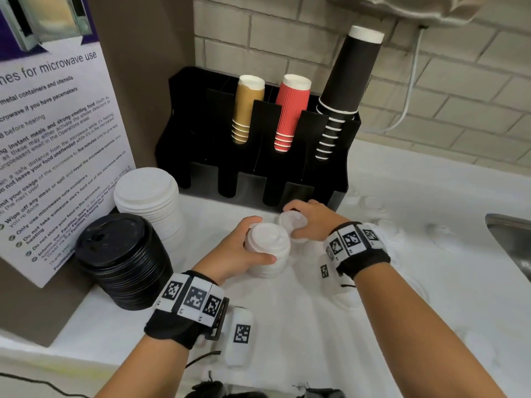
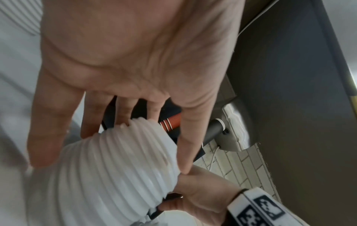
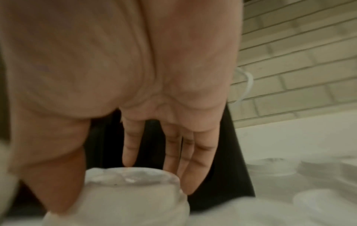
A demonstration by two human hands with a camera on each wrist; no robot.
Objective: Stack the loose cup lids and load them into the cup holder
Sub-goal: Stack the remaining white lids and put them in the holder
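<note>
My left hand (image 1: 253, 245) wraps around a tall stack of small white lids (image 1: 268, 248) standing on the white counter; in the left wrist view that ribbed stack (image 2: 115, 175) fills the space under my fingers. Just to its right, my right hand (image 1: 301, 222) grips a shorter stack of white lids (image 1: 291, 222), thumb and fingers on opposite sides; the right wrist view shows this short stack (image 3: 131, 191) between them. The black cup holder (image 1: 258, 168) stands right behind both hands against the brick wall, with brown, red and black cups in its upper slots.
At left stand a tall stack of larger white lids (image 1: 149, 202) and a stack of black lids (image 1: 123, 259), beside a microwave notice (image 1: 51, 139). Loose white lids (image 1: 442, 234) lie scattered on the counter at right. A steel sink edge (image 1: 511, 239) is at far right.
</note>
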